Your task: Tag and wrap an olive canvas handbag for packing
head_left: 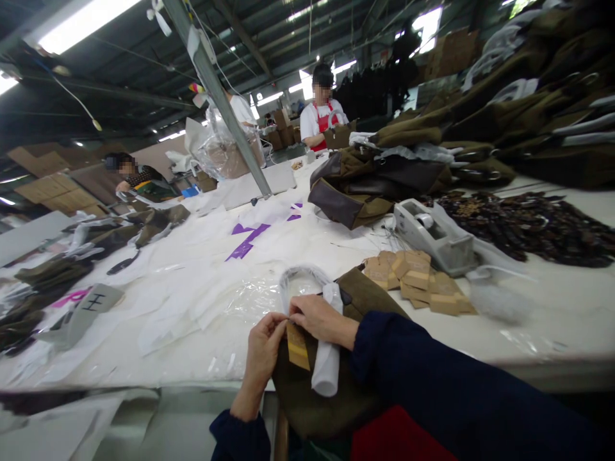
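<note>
A tan hang tag (298, 347) with a yellow band dangles beneath my fingertips, against an olive-green bag (307, 403). My left hand (264, 346) pinches at the tag's top corner. From the other side, my right hand (319, 317) is closed, thumb and fingers meeting the left fingertips there; any cord between them is too small to make out. Beside the tag, a bag handle (327, 368) wrapped in white padding passes below my right hand and curves up behind it. The bag slopes over the table's front edge toward my lap.
Loose tan tags (418, 278) are piled right of the bag, before a grey tape dispenser (432, 237). Farther back lie more olive and brown bags (375, 179) and dark patterned straps (538, 224). Purple strips (250, 240) lie mid-table. Co-workers (321, 115) stand beyond a metal post (221, 96).
</note>
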### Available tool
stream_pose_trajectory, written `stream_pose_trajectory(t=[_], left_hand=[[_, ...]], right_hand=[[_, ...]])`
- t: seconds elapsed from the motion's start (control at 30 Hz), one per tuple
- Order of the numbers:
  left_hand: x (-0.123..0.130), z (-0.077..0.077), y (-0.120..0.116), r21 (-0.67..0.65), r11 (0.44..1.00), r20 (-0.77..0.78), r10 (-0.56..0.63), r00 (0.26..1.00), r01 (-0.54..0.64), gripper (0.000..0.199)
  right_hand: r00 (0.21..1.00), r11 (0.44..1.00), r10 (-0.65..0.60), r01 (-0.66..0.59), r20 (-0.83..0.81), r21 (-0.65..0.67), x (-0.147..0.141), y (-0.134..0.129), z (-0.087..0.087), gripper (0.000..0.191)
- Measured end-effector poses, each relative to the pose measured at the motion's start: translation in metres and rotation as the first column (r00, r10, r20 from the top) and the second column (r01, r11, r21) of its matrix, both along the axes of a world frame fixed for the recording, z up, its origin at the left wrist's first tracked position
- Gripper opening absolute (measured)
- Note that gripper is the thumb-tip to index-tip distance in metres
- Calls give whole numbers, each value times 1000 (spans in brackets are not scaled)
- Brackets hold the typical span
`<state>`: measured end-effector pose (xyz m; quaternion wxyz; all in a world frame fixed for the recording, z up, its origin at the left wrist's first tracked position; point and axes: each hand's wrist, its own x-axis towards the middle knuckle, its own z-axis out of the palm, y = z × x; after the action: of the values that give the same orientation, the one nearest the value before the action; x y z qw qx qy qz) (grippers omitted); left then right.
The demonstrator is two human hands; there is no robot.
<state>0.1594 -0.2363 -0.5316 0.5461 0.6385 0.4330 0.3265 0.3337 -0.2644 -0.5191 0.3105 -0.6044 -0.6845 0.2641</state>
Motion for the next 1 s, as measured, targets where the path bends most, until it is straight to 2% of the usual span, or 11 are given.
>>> stream_pose_trajectory(t=[0.23,0.33,0.4,0.5,0.6,0.7,0.77,0.83,0.9,1.0], left_hand=[[3,-4,-1,24,1000,-12,19,1000,-19,20],[7,-2,0,47,998,0,45,999,-45,21],[7,1,-1,58,995,28,77,997,-79,26],[2,7,-11,97,975,79,194,978,-201,38],[-4,15,-35,170,956,27,238,971,-239,38],[-6,21,-65,338,938,-129,130,983,-79,33],[-7,19,-82,455,888,-237,47,970,68,30],[-9,14,-94,513,838,-332,-6,943,186,30],[-12,7,-102,546,801,-395,-12,919,245,31],[-16,-2,-110,595,762,-409,12,912,257,33]], right_hand=[[1000,1000,-17,17,2,2,-3,2,-6,5],[1000,1000,-27,27,2,12,-3,3,-4,6],[1000,999,-27,27,-2,38,1,0,4,16],[999,997,33,-32,-20,75,16,-14,24,30],[995,993,99,-98,-16,59,35,-39,47,21],[998,997,69,-70,7,33,49,-67,58,16],[999,997,45,-46,20,54,55,-83,55,15],[998,994,57,-60,35,89,60,-96,46,13],[995,990,91,-95,43,105,62,-105,36,11],[993,985,112,-117,47,125,63,-112,28,9]])
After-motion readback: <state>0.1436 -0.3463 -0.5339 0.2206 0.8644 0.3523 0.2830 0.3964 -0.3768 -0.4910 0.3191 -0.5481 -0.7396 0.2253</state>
